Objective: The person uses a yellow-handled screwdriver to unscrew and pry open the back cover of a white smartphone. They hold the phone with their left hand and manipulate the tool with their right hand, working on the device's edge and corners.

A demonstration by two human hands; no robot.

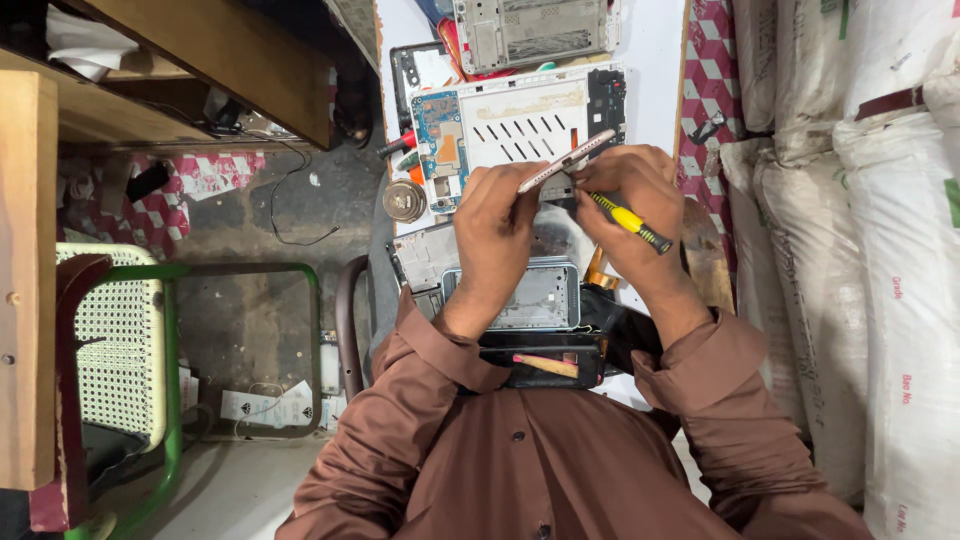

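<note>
Both hands work above a narrow white desk [650, 40] crowded with opened devices. The left hand [497, 228] is closed around a thin, pale phone panel [566, 160], gripping it by its lower end so that it tilts up and to the right, seen edge-on. The right hand [632, 195] meets the same panel from the other side, its fingers curled on the panel's upper part, while a small screwdriver with a yellow and black handle [630, 221] lies tucked in that closed hand, its handle pointing down and to the right across the palm. The tip of the screwdriver is hidden between the 2 hands.

The panel is held in the air just above a large opened tablet [520, 110], whose white inner plate with dark slanted slots faces up; a blue circuit board [441, 145] sits at its left end. A round metal disc [405, 201] lies just beside that board, at the desk's left edge. Another opened device with a grey metal frame [530, 30] lies farther away at the top. Below the wrists lies a silver phone frame [540, 298], and nearer the body a dark phone shell [545, 362].

Brown shirt sleeves [420, 440] cover both forearms. White sacks [880, 250] stand stacked at the right, and a green-framed chair [120, 340] stands at the left on the floor.
</note>
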